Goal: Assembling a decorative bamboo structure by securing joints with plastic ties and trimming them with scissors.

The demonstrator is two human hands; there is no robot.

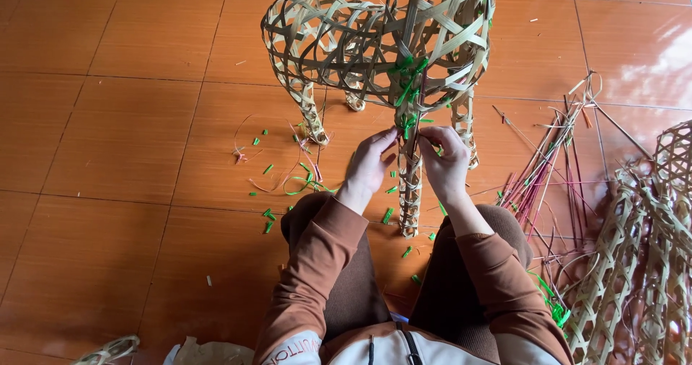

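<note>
Our work centres on the open-weave animal figure of pale bamboo strips (360, 37), standing on the orange tiled floor (108, 120) right in front of us. Its lattice is loose and airy, flat tan strips crossing in hexagon-like gaps, with a barrel-shaped body running left to right across the top of the view and slim woven legs dropping straight down. The front leg (409, 192) stands upright between our knees, its long axis vertical. Green ribbon ties (406, 76) knot the weave at the chest, just above our hands.

Our left hand (369, 164) pinches at the top of that front leg from the left, fingers curled onto the weave. Our right hand (445, 164) meets it from the right, fingertips closed on a thin strip beside the same joint. The two hands nearly touch, with the leg between them.

Short green ribbon scraps (268, 215) litter the floor to the left. To the right lie a bundle of thin reddish and tan splints (548, 170) and more pale woven lattice pieces (641, 257).
</note>
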